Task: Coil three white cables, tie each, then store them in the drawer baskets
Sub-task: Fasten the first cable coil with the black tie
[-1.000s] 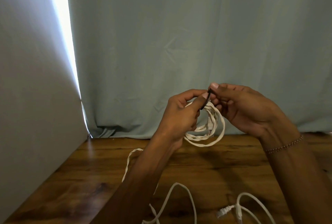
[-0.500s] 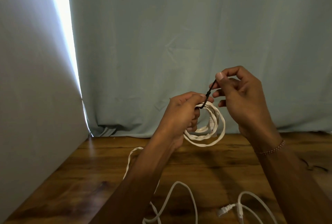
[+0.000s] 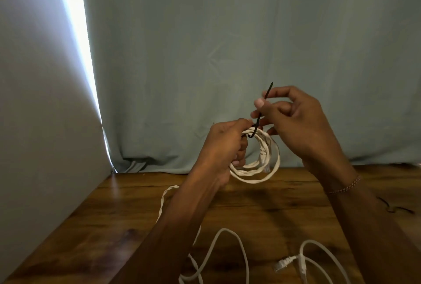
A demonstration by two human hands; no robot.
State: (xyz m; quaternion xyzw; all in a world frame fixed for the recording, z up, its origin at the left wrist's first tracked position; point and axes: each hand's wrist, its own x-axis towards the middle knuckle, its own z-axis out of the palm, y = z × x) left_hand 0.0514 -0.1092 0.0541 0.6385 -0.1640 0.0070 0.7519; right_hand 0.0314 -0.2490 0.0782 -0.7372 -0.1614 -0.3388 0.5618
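**Coiled white cable with black tie, held above the bench**

- Coiled cable (image 3: 255,170): white, wound in several loops, held in the air in the centre of the frame, above the far part of the bench (image 3: 262,210). A plug end hangs inside the loops.
- Left hand (image 3: 222,147): grip clenched round the left side of the coil, fingers curled through the loops.
- Tie (image 3: 259,117): thin, black, looped round the top of the coil just beside the left thumb; its free end points up and to the right.
- Right hand (image 3: 296,121): grip pinching the tie between thumb and forefinger, just above the coil. A thin bracelet (image 3: 344,189) sits on the wrist.
- Loose cables (image 3: 230,247): white, lying uncoiled on the wooden bench in the lower centre and lower right of the frame; two plug ends (image 3: 286,265) lie close together at lower right.
- Small dark strands (image 3: 391,208): on the bench at the right edge; too small to tell what they are.
- Curtain (image 3: 227,44): pale, filling the upper frame, reaching down to the bench's far edge.
- Panel (image 3: 41,101): pale, standing along the left, a bright strip of light beside it.
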